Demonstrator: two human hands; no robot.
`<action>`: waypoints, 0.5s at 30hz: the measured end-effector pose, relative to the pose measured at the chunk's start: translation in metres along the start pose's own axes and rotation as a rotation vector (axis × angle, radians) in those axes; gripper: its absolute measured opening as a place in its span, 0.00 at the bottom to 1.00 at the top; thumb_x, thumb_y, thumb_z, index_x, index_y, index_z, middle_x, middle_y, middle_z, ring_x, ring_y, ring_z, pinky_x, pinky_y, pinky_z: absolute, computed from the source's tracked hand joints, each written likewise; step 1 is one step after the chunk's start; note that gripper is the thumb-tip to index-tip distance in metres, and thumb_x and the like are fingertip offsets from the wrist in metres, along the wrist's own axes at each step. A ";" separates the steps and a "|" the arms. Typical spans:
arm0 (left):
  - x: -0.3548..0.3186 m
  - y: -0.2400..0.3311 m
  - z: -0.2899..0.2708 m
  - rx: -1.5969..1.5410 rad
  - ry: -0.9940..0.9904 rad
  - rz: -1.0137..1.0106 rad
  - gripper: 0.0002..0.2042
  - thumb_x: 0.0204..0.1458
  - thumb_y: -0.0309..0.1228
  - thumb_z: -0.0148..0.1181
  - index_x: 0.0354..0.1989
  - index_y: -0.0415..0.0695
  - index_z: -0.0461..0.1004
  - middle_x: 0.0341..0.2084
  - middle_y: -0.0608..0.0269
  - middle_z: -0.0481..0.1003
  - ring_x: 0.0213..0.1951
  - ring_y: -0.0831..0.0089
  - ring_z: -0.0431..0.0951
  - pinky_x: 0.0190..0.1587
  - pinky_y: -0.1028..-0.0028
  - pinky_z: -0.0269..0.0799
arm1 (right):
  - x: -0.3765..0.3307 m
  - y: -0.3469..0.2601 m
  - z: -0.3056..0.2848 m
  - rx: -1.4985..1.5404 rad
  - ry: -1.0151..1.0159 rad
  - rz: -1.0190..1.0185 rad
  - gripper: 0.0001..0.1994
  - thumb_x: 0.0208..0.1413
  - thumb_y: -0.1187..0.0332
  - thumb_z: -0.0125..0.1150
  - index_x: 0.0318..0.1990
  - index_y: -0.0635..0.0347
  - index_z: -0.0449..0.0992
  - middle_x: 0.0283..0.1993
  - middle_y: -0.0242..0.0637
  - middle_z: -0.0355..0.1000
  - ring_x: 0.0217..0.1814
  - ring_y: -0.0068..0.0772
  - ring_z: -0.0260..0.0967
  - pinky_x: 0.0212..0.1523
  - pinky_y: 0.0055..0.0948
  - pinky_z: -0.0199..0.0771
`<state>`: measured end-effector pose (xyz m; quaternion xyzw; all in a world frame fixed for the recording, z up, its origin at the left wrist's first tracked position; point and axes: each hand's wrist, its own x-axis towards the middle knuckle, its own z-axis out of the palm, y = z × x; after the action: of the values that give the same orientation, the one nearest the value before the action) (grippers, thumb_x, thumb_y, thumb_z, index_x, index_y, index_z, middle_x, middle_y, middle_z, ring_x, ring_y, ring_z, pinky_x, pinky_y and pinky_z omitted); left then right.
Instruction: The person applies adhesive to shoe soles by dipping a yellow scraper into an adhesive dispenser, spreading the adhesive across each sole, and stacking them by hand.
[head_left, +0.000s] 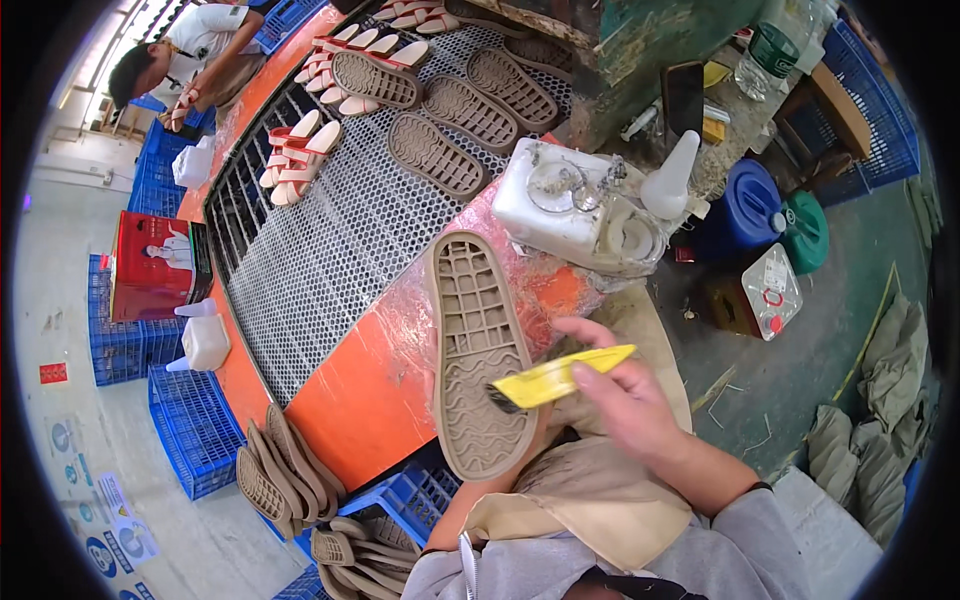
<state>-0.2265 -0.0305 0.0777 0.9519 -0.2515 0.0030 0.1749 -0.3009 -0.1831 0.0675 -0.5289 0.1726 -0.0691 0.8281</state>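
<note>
The right hand (625, 400) grips a yellow-handled brush (560, 377), its bristles on a tan shoe sole (478, 355) at the orange conveyor's (360, 385) near edge. The left hand is hidden — grip unclear. A red box (150, 265) sits beyond the conveyor's left edge, above blue crates (195, 425).

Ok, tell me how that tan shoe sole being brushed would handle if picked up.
The sole is probably light for its size: its underside is a hollow grid of cells. It likely flexes somewhat, being thin moulded material. Its ridged tread should grip rather than slip. The right hand holds a yellow brush against it; the left hand is hidden.
</note>
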 end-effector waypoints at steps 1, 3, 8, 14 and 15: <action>0.002 0.005 0.001 -0.025 -0.029 0.030 0.46 0.56 0.56 0.64 0.80 0.48 0.53 0.74 0.46 0.62 0.71 0.43 0.65 0.76 0.45 0.53 | 0.004 0.004 0.004 -0.033 -0.030 -0.059 0.12 0.70 0.75 0.52 0.51 0.72 0.80 0.76 0.45 0.58 0.71 0.34 0.59 0.69 0.30 0.59; -0.002 0.002 0.003 -0.319 -0.064 -0.067 0.46 0.56 0.56 0.63 0.79 0.49 0.54 0.74 0.47 0.63 0.70 0.44 0.66 0.75 0.45 0.55 | 0.009 0.004 0.014 -0.013 -0.013 -0.043 0.12 0.70 0.74 0.52 0.51 0.72 0.80 0.76 0.45 0.58 0.71 0.35 0.58 0.69 0.30 0.59; -0.023 -0.021 0.036 -1.815 -0.230 -0.567 0.42 0.57 0.59 0.60 0.78 0.53 0.58 0.71 0.52 0.67 0.67 0.49 0.70 0.72 0.46 0.63 | 0.007 0.009 0.031 0.039 0.049 0.020 0.11 0.71 0.73 0.53 0.48 0.71 0.81 0.76 0.45 0.57 0.72 0.36 0.57 0.69 0.32 0.59; -0.029 -0.030 0.050 -2.662 -0.298 -0.797 0.38 0.60 0.60 0.56 0.76 0.56 0.61 0.67 0.57 0.71 0.64 0.54 0.74 0.68 0.47 0.71 | -0.013 0.011 0.037 -0.140 0.065 -0.099 0.10 0.71 0.71 0.55 0.45 0.67 0.81 0.75 0.48 0.58 0.71 0.40 0.57 0.70 0.37 0.58; -0.026 -0.031 0.051 -2.630 -0.286 -0.763 0.37 0.61 0.60 0.55 0.75 0.56 0.62 0.66 0.58 0.72 0.63 0.55 0.75 0.66 0.48 0.72 | -0.017 0.011 0.037 -0.231 0.054 -0.146 0.10 0.70 0.72 0.54 0.47 0.67 0.81 0.76 0.49 0.58 0.71 0.41 0.56 0.70 0.38 0.58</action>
<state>-0.2388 -0.0094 0.0171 0.0882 0.1897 -0.3797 0.9011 -0.3042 -0.1418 0.0756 -0.6296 0.1626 -0.1228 0.7497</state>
